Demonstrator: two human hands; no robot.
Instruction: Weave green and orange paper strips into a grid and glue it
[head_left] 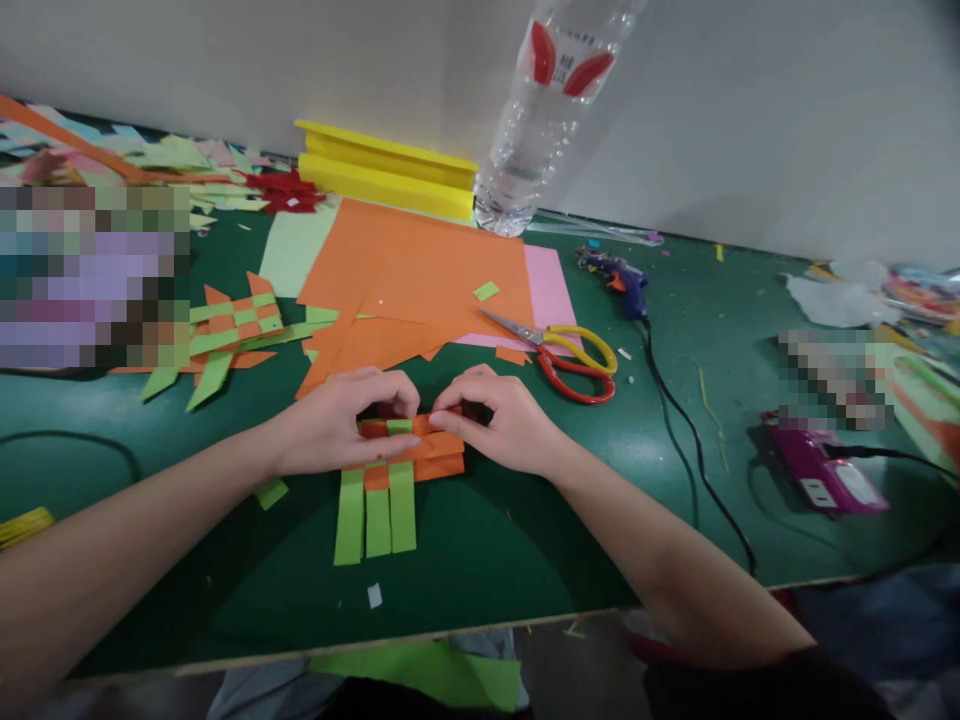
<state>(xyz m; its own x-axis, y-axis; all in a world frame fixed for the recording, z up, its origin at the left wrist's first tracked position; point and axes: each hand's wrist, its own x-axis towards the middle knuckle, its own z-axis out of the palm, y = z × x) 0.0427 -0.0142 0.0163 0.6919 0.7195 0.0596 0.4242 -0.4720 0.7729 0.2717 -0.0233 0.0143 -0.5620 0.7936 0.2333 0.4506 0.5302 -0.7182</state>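
A piece of woven paper strips (377, 477) lies on the green table in front of me, with three green strips hanging toward the near edge and orange strips crossing them to the right. My left hand (349, 420) is closed over its upper left part, thumb laid along the weave. At the right, my right hand (499, 418) pinches the top orange strip (429, 424) between thumb and fingers. Behind my hands are orange paper sheets (427, 260) and scissors (574, 360) with one yellow and one red handle. Another woven orange and green piece (244, 318) lies farther left.
A water bottle (544, 120) stands by the wall beside a folded yellow paper strip (386, 175). A blue glue gun (626, 283) trails its black cord across the right side, near a purple power socket (825, 470). Paper scraps (217, 155) pile up at the back left.
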